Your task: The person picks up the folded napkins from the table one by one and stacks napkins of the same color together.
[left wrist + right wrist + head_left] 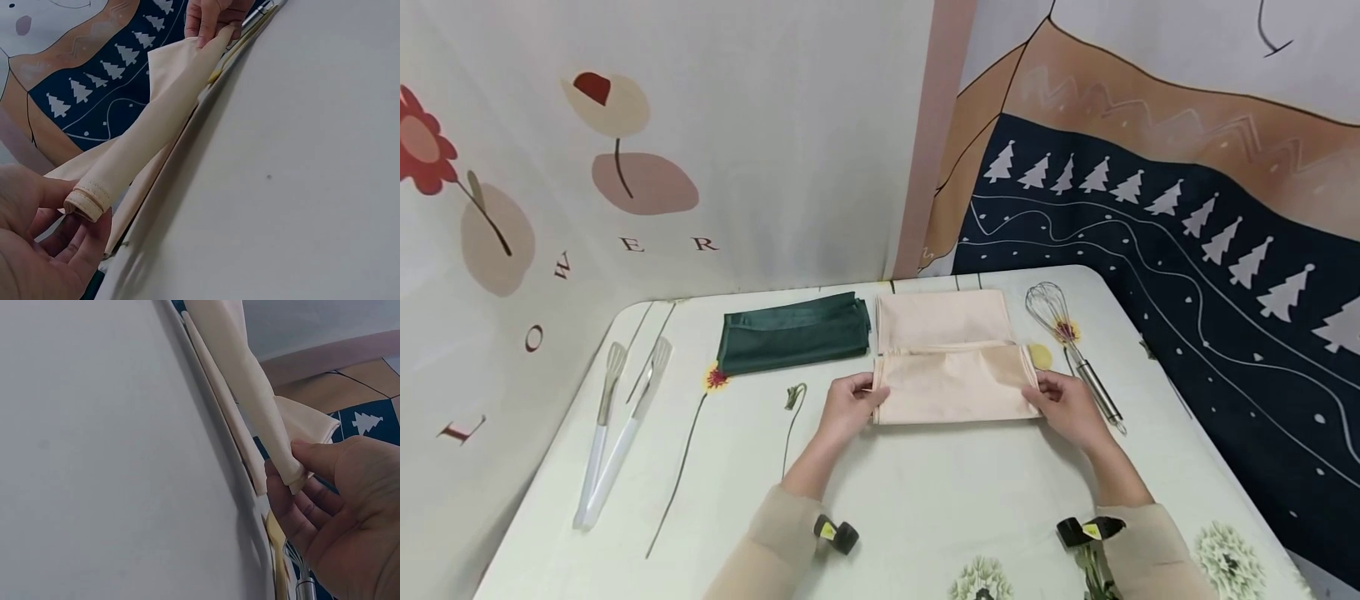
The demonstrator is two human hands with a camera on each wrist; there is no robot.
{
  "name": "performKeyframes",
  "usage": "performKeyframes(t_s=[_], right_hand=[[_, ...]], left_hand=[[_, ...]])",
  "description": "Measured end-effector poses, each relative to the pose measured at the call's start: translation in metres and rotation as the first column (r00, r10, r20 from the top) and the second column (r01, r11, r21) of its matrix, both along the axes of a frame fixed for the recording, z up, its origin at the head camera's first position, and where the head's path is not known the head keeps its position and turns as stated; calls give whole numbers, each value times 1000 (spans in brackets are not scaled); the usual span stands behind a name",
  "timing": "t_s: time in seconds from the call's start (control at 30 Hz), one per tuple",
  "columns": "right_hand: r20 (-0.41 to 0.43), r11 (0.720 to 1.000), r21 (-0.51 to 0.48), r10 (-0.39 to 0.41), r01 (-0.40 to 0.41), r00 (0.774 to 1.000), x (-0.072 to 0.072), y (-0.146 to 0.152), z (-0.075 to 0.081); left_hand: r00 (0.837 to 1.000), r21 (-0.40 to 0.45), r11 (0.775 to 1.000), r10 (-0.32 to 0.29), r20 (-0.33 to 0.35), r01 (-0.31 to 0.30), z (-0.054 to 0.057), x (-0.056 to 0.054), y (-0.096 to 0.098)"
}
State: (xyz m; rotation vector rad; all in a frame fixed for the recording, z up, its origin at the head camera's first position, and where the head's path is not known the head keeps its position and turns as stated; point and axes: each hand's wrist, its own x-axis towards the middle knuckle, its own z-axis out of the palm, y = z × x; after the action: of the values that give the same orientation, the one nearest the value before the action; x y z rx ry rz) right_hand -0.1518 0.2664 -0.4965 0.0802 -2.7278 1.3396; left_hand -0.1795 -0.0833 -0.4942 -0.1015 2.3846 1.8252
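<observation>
Both hands hold a folded pale peach cloth [955, 385] by its two ends, at the middle of the table. My left hand [850, 404] pinches the left end, thumb on top; its wrist view shows the stitched layers [90, 199] curled over between thumb and fingers. The right end is pinched by my right hand [1070, 407], with the thumb [319, 456] on the near side in the right wrist view. Both wrist views show the held fold raised above the table. Behind it, more folded peach cloth [943, 318] lies flat.
A folded dark green cloth [793, 333] lies to the left. Two white-handled utensils [621, 454] are at the far left. On the right are a wire whisk [1093, 387] and a yellow utensil [1040, 357], partly hidden by the cloth and hand. Printed curtains stand behind the table.
</observation>
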Motion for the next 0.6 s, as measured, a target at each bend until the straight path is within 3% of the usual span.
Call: performKeyframes(t_s=[0.6], right_hand=[[-18,1000,-8,-8,8,1000,-35,-6,13]], left_hand=[[998,-42,999,15,-54,-18,11,-33,1]])
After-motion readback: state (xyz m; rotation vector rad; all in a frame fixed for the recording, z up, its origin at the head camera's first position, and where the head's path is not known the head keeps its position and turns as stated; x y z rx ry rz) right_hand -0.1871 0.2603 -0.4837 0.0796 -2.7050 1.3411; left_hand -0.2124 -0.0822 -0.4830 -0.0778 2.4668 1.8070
